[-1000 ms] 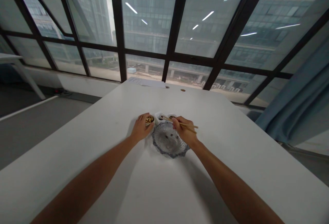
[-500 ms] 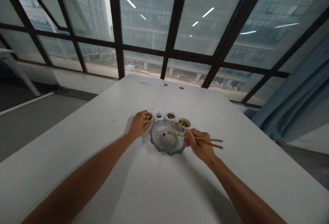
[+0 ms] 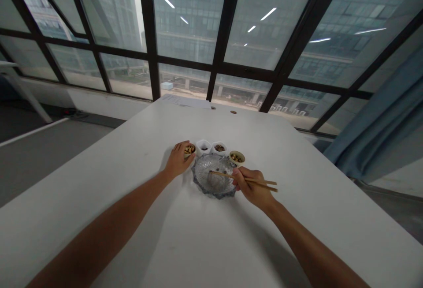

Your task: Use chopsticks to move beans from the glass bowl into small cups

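Observation:
My left hand (image 3: 178, 161) curls round a small bowl (image 3: 194, 152) of pale nut-like pieces, fingers over its far side and thumb at its near side. A pair of wooden chopsticks (image 3: 261, 182) is gripped in my right hand (image 3: 253, 185), above the right side of a scalloped clear glass dish (image 3: 200, 181). Their tips reach down into the dish, by a small dark piece (image 3: 210, 171); whether they pinch it I cannot tell. Two more small dark bits (image 3: 217, 170) lie nearby in the dish.
Behind the dish stand a white cup (image 3: 204, 143) with a few dark pieces, another white cup (image 3: 219, 144) of brown bits, and a cream bowl (image 3: 243, 160) of round pieces. Papers (image 3: 194, 103) lie at the white table's (image 3: 172, 230) far edge, before the windows.
My right hand and the chopsticks have shifted slightly left over the glass dish. Small dark bits now show inside the dish near the chopsticks. My left hand stays on the small bowl.

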{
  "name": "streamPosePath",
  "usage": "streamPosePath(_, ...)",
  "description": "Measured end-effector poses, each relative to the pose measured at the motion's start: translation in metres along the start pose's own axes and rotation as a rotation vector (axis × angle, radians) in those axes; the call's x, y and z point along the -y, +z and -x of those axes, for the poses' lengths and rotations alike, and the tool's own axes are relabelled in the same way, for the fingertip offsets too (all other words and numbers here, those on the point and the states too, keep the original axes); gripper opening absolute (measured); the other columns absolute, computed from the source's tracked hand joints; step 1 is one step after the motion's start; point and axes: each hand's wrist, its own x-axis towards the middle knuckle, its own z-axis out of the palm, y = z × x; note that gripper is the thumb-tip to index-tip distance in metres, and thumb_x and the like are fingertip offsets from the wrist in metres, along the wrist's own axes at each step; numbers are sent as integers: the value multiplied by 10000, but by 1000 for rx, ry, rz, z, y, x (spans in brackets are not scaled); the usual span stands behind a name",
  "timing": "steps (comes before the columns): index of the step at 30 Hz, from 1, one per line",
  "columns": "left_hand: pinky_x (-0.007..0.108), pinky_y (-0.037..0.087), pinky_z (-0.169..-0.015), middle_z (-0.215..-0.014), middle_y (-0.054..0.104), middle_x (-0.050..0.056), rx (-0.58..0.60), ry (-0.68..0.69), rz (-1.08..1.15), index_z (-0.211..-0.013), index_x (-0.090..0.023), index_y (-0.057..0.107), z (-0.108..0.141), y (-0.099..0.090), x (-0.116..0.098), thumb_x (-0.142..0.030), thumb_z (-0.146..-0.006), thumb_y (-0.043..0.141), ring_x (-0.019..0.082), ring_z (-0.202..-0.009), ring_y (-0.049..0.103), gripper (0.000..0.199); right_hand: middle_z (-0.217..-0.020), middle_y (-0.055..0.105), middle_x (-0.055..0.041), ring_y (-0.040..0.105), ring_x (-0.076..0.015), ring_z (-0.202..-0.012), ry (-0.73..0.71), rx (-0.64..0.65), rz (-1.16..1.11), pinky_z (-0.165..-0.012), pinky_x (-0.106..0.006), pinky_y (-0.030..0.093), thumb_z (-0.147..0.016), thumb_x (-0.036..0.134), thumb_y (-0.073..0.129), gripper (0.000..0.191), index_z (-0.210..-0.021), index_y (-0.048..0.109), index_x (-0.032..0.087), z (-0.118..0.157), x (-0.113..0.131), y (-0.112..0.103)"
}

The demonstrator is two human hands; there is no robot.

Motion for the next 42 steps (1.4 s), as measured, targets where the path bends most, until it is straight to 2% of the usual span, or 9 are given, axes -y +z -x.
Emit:
streamPosePath(4, 476, 449, -1056, -1272, 595, 115, -3, -2, -1, -1188, -209, 533, 0, 1, 0, -357, -887, 569, 276, -1201, 541, 338, -473, 618, 2, 567, -143, -414, -61, 43, 38, -420, -241, 422, -899, 512, 600, 423, -563, 627, 257, -6, 7, -1)
streamPosePath(11, 479, 447, -1054, -1276, 595, 116, 2, -11, 5, -1185, -206, 534, 0, 1, -1, -358, -888, 567, 275, -1206, 543, 335, -507, 650, 2, 587, -136, -416, -22, 65, 23, -438, -238, 431, -885, 492, 622, 379, -595, 638, 248, -7, 1, -5)
streamPosePath(23, 488, 445, -1057, -1280, 597, 113, 1, -14, 6, -1187, -215, 538, 0, 2, 0, -360, -887, 570, 277, -1207, 545, 335, -488, 628, 9, 554, -144, -426, 2, 21, -13, -435, -244, 404, -815, 506, 699, 347, -579, 656, 256, -9, -3, -6)
streamPosePath(29, 478, 452, -1054, -1282, 598, 113, 1, -8, 3, -1185, -213, 539, 0, 2, 0, -353, -884, 571, 279, -1204, 546, 333, -473, 607, 8, 545, -138, -420, -61, 24, 55, -427, -244, 393, -867, 441, 655, 343, -579, 660, 254, -17, -5, -4)
streamPosePath(34, 487, 454, -1048, -1286, 594, 123, 4, -15, 7, -1194, -207, 537, 1, 2, 0, -355, -880, 574, 285, -1210, 542, 350, -493, 629, 9, 556, -123, -405, -5, 38, -2, -390, -223, 394, -852, 427, 684, 339, -575, 655, 236, -25, -3, -3)
streamPosePath(42, 495, 448, -1049, -1293, 591, 125, 7, -24, 17, -1194, -202, 534, 1, 3, -1, -352, -884, 572, 282, -1212, 536, 346, -592, 662, -13, 620, -131, -438, 25, 95, 84, -399, -211, 467, -927, 479, 562, 400, -653, 653, 202, -40, -16, -4)
